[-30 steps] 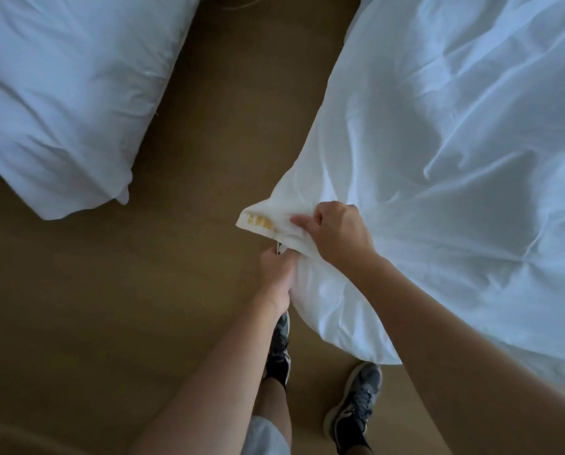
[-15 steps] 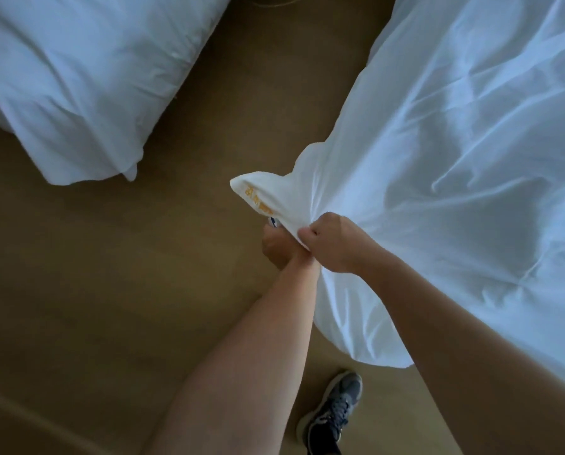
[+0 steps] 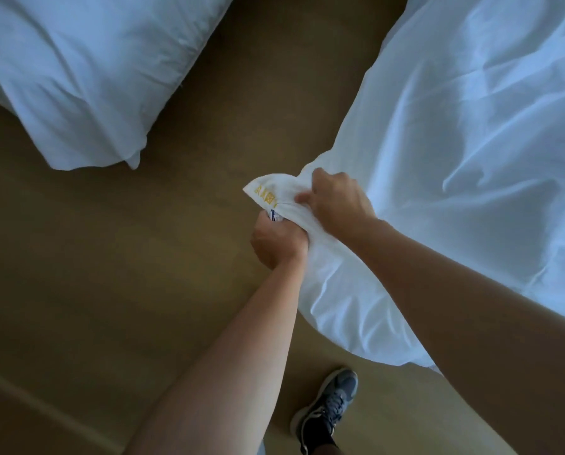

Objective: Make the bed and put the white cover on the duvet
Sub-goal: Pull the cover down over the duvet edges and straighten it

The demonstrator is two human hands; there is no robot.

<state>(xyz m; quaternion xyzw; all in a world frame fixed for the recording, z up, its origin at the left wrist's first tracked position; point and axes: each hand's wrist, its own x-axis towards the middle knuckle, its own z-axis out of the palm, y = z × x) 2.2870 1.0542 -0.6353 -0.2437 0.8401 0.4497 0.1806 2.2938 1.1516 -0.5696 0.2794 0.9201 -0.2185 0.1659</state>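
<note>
The white duvet in its cover [image 3: 464, 152] fills the right side and hangs over the floor. Its near corner [image 3: 271, 192], marked with yellow care symbols, sticks out to the left. My right hand [image 3: 335, 201] grips the fabric of that corner from above. My left hand [image 3: 276, 241] is fisted just below it, clutching the bunched cloth with a small label showing at the fingers.
A white pillow [image 3: 77, 70] lies on the brown floor [image 3: 143, 274] at the upper left. My shoe [image 3: 327, 412] stands at the bottom centre. A pale strip runs along the floor at the lower left.
Both hands have tightened on the corner, and the left hand has slid up closer under the right. The view has shifted, so the pillow sits further right.
</note>
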